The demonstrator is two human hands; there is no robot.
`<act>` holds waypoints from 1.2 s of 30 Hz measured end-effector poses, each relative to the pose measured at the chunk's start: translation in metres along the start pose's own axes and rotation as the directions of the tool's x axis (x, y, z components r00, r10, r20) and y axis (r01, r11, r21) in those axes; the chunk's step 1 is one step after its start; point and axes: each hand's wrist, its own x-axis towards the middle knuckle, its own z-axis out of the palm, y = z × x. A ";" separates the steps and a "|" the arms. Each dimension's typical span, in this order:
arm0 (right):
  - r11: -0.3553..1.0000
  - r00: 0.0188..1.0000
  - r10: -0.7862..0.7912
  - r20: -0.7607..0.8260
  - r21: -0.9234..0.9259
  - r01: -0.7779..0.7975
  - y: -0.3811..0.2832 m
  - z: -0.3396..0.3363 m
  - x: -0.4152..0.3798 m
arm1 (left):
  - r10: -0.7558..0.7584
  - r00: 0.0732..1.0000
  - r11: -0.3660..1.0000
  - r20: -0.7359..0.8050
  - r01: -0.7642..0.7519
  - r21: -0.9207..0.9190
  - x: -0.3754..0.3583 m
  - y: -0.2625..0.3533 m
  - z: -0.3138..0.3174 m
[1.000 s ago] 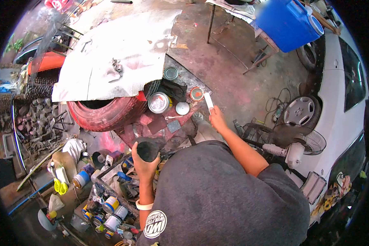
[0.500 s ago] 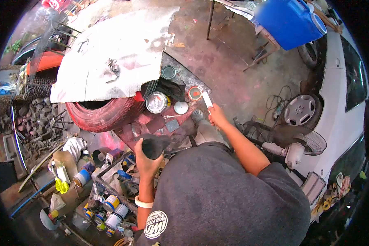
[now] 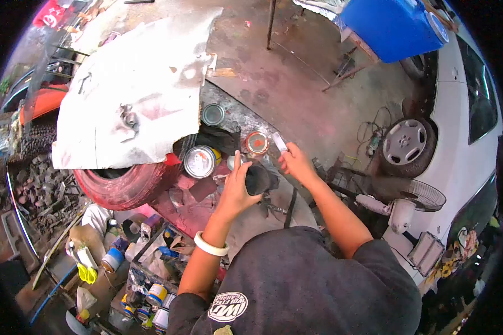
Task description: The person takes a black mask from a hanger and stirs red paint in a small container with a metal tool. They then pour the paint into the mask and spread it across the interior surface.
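Near the centre of the frame, the left hand (image 3: 238, 190) is curled around a black cup (image 3: 257, 180); to its upper right, the right hand (image 3: 296, 163) pinches a pale flat strip (image 3: 278, 142) just beside a red-stained round tin (image 3: 257, 143). A slackened grip could tip the cup, and a careless swing could knock the tin. The cup's contents are too dark to tell, and fingers cover the strip's lower end

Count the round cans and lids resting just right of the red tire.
4: green one uppermost, silver one leftmost, orange one rightmost, white one partly behind the left grip. Others may be hidden.
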 end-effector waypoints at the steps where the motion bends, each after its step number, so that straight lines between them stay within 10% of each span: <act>1: 1.000 1.000 0.008 -0.005 -0.001 -0.008 0.002 0.000 0.004 | -0.025 1.000 1.000 0.011 0.025 0.004 0.005 -0.001 0.009; 7: 0.931 0.992 -0.121 -0.038 -0.351 0.100 0.002 0.005 0.012 | -0.072 0.997 0.997 0.021 0.072 0.021 0.017 -0.014 0.041; 36: 0.933 0.949 -0.060 0.311 -0.320 0.164 0.004 -0.011 0.052 | -0.150 0.986 0.988 0.074 0.152 -0.021 0.043 -0.027 0.047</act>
